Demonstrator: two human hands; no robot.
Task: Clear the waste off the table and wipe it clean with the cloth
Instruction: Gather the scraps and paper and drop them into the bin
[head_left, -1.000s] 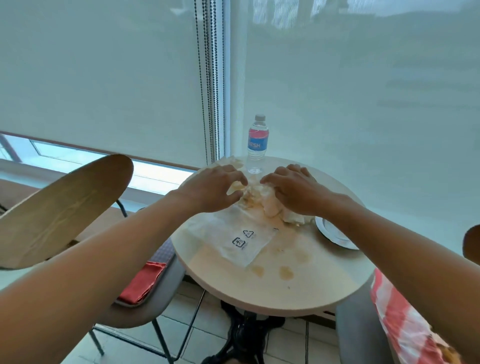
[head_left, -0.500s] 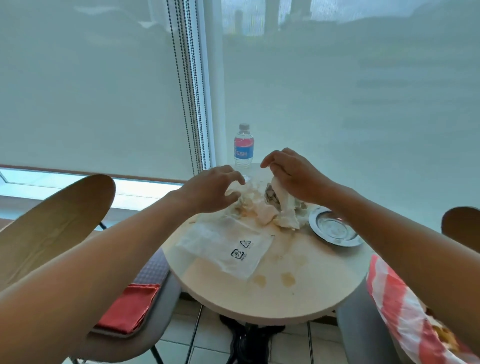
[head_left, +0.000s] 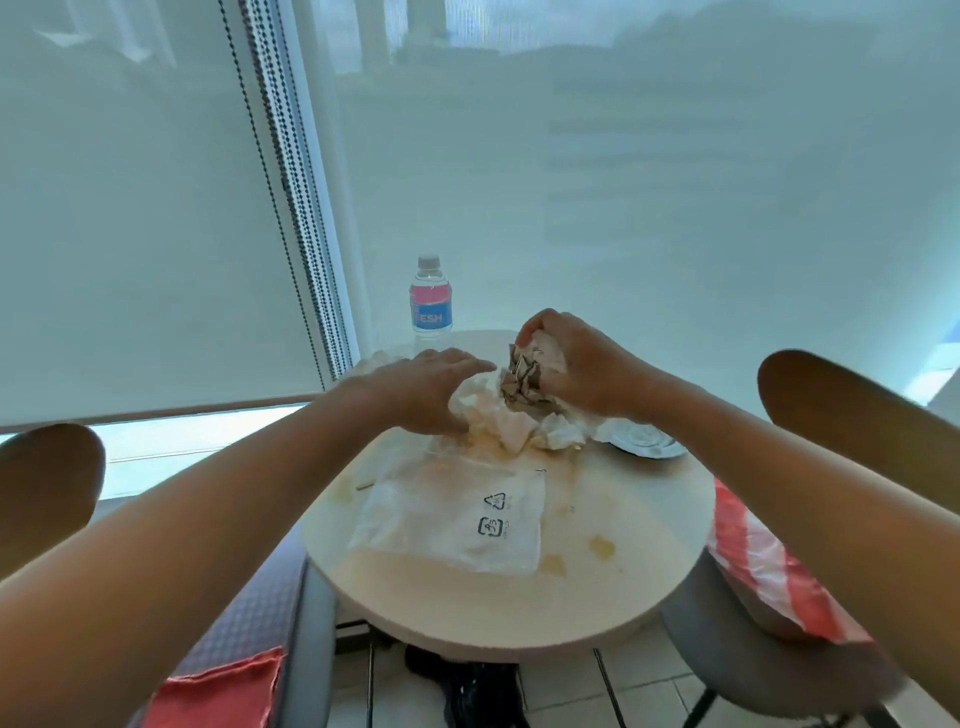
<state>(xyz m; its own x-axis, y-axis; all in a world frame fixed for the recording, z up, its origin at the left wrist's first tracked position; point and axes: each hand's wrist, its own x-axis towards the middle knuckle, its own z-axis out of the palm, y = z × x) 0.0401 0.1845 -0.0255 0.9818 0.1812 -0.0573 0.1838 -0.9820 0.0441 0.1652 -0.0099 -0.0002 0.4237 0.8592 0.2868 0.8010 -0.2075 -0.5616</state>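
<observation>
Lettering reading "ESH" in white on blue is showing on the water bottle, which is standing upright at the counter's 12 o'clock edge under a pink label band. Recycling symbols in black are facing up on the clear plastic bag, which is lying flat near the middle, its long axis running roughly 9 to 3 o'clock. At about 1 o'clock the right hand is closing around a wad of crumpled waste, brown paper among white tissue. The left hand is pressing, fingers spread, on the heap's 9 o'clock side. A metal dish is sitting at 2 o'clock.
</observation>
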